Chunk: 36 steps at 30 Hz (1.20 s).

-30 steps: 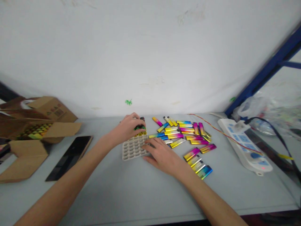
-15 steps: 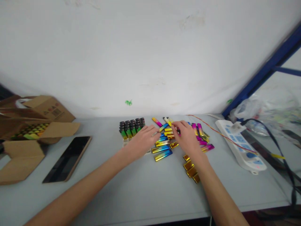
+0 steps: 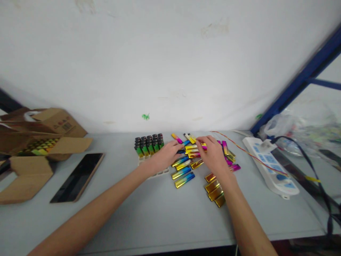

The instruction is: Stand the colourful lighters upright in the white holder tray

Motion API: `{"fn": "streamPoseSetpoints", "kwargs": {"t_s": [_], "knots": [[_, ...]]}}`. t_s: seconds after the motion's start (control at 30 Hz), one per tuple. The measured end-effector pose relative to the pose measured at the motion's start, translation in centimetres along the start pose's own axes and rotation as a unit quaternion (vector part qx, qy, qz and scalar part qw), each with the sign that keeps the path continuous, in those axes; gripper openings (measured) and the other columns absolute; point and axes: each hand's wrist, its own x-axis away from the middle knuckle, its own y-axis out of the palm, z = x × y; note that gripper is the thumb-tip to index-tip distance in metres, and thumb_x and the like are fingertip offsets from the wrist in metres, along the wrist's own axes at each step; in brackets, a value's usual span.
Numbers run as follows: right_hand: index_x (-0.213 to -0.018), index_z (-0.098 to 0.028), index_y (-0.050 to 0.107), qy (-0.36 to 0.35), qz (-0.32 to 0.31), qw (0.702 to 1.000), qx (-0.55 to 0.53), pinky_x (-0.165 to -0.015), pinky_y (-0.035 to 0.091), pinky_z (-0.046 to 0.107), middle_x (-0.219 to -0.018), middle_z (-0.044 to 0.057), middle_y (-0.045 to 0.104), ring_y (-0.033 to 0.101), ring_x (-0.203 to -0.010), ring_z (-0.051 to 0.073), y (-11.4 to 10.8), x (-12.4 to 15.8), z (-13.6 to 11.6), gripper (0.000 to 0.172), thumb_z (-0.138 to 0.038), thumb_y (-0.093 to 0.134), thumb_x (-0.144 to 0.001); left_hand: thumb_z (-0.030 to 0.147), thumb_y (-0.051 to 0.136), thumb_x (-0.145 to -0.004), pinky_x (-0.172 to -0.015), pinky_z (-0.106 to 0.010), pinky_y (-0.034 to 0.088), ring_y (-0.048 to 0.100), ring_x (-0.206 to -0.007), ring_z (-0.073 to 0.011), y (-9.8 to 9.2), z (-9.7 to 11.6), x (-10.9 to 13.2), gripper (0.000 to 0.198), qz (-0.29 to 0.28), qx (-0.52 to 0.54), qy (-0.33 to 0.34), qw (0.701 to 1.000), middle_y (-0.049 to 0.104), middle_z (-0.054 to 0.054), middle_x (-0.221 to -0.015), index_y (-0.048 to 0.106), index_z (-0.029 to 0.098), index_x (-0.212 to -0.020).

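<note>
My left hand (image 3: 167, 155) reaches in at the left edge of a loose pile of shiny lighters (image 3: 184, 180). Its fingertips are bent together beside a dark blue piece, and whatever they pinch is hidden. Over the right side of the pile, my right hand (image 3: 213, 155) has thumb and fingers drawn together; I cannot make out what is between them. The loose lighters fade from gold to blue or magenta. Left of the pile, rows of black-topped green lighters (image 3: 149, 146) stand upright in a white tray (image 3: 160, 174), partly covered by my left hand.
Gold pieces (image 3: 215, 192) lie under my right wrist. A dark phone (image 3: 77, 177) and open cardboard boxes (image 3: 64, 124) are at left. A white power strip (image 3: 271, 169) with a black cable and a thin red-yellow wire (image 3: 237, 142) lies at right, near plastic bags (image 3: 279, 124).
The view has shifted slightly. My left fingers have curled in more, and more of the white tray's front shows. My right hand remains over the pile; the dark piece at its fingertips no longer shows.
</note>
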Motion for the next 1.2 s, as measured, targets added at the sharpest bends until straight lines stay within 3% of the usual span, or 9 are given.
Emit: {"fn": "streamPoseSetpoints", "kwargs": {"t_s": [0.13, 0.23, 0.33, 0.47, 0.57, 0.77, 0.93, 1.2], "knots": [[-0.105, -0.019, 0.07, -0.003, 0.014, 1.0, -0.007, -0.089, 0.053, 0.042, -0.102, 0.011, 0.073, 0.067, -0.097, 0.027, -0.6, -0.1, -0.4, 0.021, -0.027, 0.051, -0.103, 0.029, 0.053, -0.103, -0.1, -0.037, 0.049, 0.064, -0.108, -0.0234, -2.1, 2.1, 2.0, 0.022, 0.099, 0.085, -0.025, 0.991, 0.067, -0.011, -0.117, 0.064, 0.019, -0.119], [-0.106, -0.018, 0.069, -0.007, 0.011, 1.0, -0.014, -0.089, 0.053, 0.042, -0.103, 0.012, 0.073, 0.068, -0.096, 0.027, -0.6, -0.1, -0.7, 0.02, -0.026, 0.051, -0.103, 0.039, 0.047, -0.106, -0.07, -0.026, 0.047, 0.057, -0.069, -0.014, -3.5, 2.9, 4.4, 0.025, 0.094, 0.193, -0.104, 0.971, 0.064, 0.0, -0.085, 0.057, 0.021, -0.122], [-0.104, -0.018, 0.069, -0.016, -0.002, 0.999, -0.027, -0.087, 0.053, 0.04, -0.101, 0.011, 0.072, 0.068, -0.094, 0.026, -0.2, 0.1, -1.1, 0.019, -0.025, 0.052, -0.103, 0.05, 0.054, -0.102, -0.052, -0.021, 0.033, 0.04, -0.057, -0.0109, -3.4, 2.6, 6.8, 0.032, 0.134, 0.327, -0.18, 0.918, 0.046, 0.006, -0.07, 0.057, 0.022, -0.116], [-0.105, -0.019, 0.068, -0.022, -0.04, 0.998, -0.037, -0.086, 0.054, 0.039, -0.101, 0.009, 0.07, 0.068, -0.093, 0.025, 0.4, 0.4, -1.6, 0.019, -0.026, 0.051, -0.104, 0.068, 0.052, -0.095, -0.046, -0.023, 0.018, 0.022, -0.049, -0.0087, -2.0, 1.9, 8.7, 0.053, 0.169, 0.489, -0.241, 0.821, 0.031, 0.008, -0.058, 0.062, 0.016, -0.086], [-0.105, -0.018, 0.068, -0.016, -0.061, 0.997, -0.042, -0.084, 0.054, 0.039, -0.101, 0.01, 0.069, 0.068, -0.091, 0.024, 0.8, 0.6, -1.9, 0.019, -0.027, 0.051, -0.104, 0.068, 0.052, -0.091, -0.046, -0.023, 0.019, 0.022, -0.047, -0.008, -1.7, 2.0, 8.9, 0.057, 0.175, 0.555, -0.279, 0.763, 0.031, 0.006, -0.053, 0.053, 0.017, -0.064], [-0.105, -0.019, 0.068, -0.023, -0.071, 0.996, -0.049, -0.086, 0.053, 0.041, -0.1, 0.009, 0.069, 0.068, -0.092, 0.025, 1.2, 0.8, -2.2, 0.017, -0.026, 0.052, -0.104, 0.053, 0.051, -0.085, -0.043, -0.022, 0.021, 0.02, -0.044, -0.0079, -2.3, 2.7, 8.6, 0.044, 0.165, 0.63, -0.3, 0.697, 0.029, 0.006, -0.049, 0.043, 0.02, -0.057], [-0.105, -0.019, 0.068, -0.028, -0.075, 0.995, -0.055, -0.086, 0.053, 0.042, -0.099, 0.009, 0.069, 0.068, -0.091, 0.025, 1.6, 0.9, -2.3, 0.017, -0.026, 0.052, -0.104, 0.049, 0.05, -0.083, -0.04, -0.019, 0.018, 0.017, -0.043, -0.0068, -2.6, 2.4, 8.9, 0.04, 0.172, 0.643, -0.318, 0.675, 0.026, 0.007, -0.051, 0.041, 0.02, -0.056], [-0.107, -0.02, 0.068, -0.043, -0.08, 0.995, -0.05, -0.089, 0.053, 0.043, -0.101, 0.01, 0.07, 0.068, -0.095, 0.027, 2.1, 1.1, -2.4, 0.019, -0.026, 0.051, -0.104, 0.054, 0.054, -0.088, -0.04, -0.017, 0.022, 0.021, -0.044, -0.0056, -2.9, 2.4, 8.6, 0.043, 0.191, 0.624, -0.316, 0.688, 0.029, 0.008, -0.055, 0.047, 0.019, -0.064]]}}
